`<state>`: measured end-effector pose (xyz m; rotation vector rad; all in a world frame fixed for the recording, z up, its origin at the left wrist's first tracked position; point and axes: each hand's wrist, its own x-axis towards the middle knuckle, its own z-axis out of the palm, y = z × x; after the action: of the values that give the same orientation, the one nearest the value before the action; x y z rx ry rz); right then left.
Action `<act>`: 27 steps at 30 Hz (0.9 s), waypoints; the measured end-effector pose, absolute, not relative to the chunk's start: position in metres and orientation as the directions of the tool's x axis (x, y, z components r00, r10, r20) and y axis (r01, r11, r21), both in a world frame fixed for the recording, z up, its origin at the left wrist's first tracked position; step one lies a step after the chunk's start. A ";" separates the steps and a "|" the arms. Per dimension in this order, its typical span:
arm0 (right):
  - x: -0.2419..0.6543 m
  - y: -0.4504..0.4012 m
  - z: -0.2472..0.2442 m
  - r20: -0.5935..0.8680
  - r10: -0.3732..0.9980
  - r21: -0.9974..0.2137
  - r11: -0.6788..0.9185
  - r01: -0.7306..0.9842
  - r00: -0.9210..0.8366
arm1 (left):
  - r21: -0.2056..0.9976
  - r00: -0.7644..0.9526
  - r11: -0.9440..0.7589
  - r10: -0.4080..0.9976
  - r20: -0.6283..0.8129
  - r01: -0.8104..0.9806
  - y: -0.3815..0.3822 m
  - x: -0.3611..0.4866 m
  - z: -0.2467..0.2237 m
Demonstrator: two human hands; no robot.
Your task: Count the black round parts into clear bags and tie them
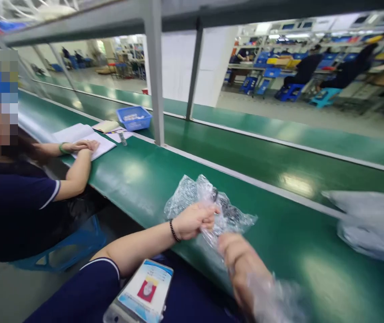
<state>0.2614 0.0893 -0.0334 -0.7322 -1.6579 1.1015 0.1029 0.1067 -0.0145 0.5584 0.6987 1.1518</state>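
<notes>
My left hand (193, 220), with a dark braided band at the wrist, is closed on a crumpled clear plastic bag (185, 197). Small dark parts (232, 213) show through the plastic, but their kind is unclear. Close by on the right, my right hand (242, 264) is curled and blurred by motion. Its fingertips are by the lower edge of the bag, and clear plastic (275, 296) trails beneath this hand, seemingly gripped in it.
A larger filled plastic bag (373, 229) lies on the green bench (138, 175) at right. On the left a co-worker's arms (77, 175) rest by an open notebook (100, 146). A blue basket (134, 119) sits beside a metal post (154, 76). An ID badge (147, 289) hangs before me.
</notes>
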 end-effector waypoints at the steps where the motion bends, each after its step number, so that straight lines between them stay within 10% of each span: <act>1: 0.262 0.092 -0.031 0.397 0.882 -0.913 0.408 -0.011 -0.255 | 0.768 0.241 0.292 0.953 -0.183 -0.570 0.104 0.101 -0.013; 11: 0.251 0.093 -0.026 0.170 0.935 -0.975 0.205 0.081 -0.310 | 0.998 0.593 -0.037 0.805 -0.002 0.052 0.080 0.113 -0.042; 18: 0.255 0.116 -0.045 0.135 0.988 -0.978 0.146 -0.151 0.077 | 0.592 0.374 -0.489 0.872 0.317 0.640 0.074 0.110 -0.066; 27: 0.240 0.105 -0.052 -0.145 0.938 -0.908 -0.253 -0.335 -0.315 | 0.420 0.395 -0.822 0.558 0.730 0.384 0.069 0.122 -0.069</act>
<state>0.2404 0.1054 -0.0519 -0.9097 -1.0084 1.7282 0.1216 0.0689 -0.0686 2.4651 0.8430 1.3998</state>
